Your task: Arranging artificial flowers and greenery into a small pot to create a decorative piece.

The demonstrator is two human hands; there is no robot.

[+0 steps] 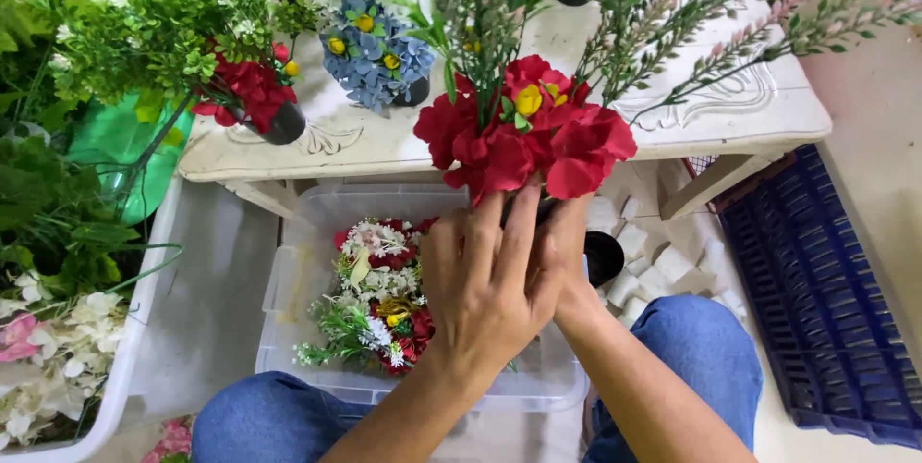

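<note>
- Left hand (485, 276) spread wide, fingers pressed flat against the base of the red flower bunch (523, 132); not curled round anything, more steadying than gripping.
- Right hand (567, 252) mostly hidden behind the left; fingers wrapped low under the same bunch, apparently clasping the stems. Grip itself not fully visible.
- Red flower bunch held upright between both hands, over the far edge of the clear plastic bin (288, 280) and just in front of the white table (759, 108). Yellow centres, green and pink sprigs rising from the top. Upright hold probably to keep the sprigs from splaying.
- Small black pot (605, 256) just beside the right wrist, partly hidden; whether the stems sat in it, impossible to tell.
- Loose red, white and green blooms (379, 295) lying in the bin, directly below the hands, likely kept there within easy reach.
- White foam blocks (663, 266) scattered on the floor to the right of the bin, near the black pot.
- 2 finished arrangements on the table: red flowers in a dark pot (259, 103) and blue flowers in another (375, 55), set well apart from the work in hand.
- Blue plastic crate (816, 309) far right; white tub of pale flowers (58, 357) far left.
- Knees in blue jeans (701, 357) either side of the bin.
</note>
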